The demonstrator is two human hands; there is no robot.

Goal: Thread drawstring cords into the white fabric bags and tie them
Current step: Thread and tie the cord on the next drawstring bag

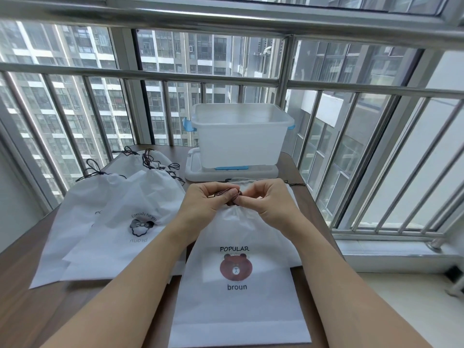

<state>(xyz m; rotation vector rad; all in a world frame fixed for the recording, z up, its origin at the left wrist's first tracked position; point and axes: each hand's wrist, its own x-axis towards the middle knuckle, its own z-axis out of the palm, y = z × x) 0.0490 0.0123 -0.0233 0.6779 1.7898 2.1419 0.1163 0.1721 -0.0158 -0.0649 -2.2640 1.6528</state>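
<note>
pinching the dark cord point(232, 197) between them, the left hand point(204, 203) and right hand point(267, 202) meet fingertip to fingertip, fingers curled, right over the gathered mouth of the bear-printed bag point(238, 277). the bag lies flat on the table point(30, 305), its long axis running from the hands toward the person; neither hand is nearer the knot.

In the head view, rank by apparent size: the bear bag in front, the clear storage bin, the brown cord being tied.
1. Bear bag, though nearness inflates it.
2. Clear storage bin.
3. Brown cord, mostly hidden by fingers.
</note>
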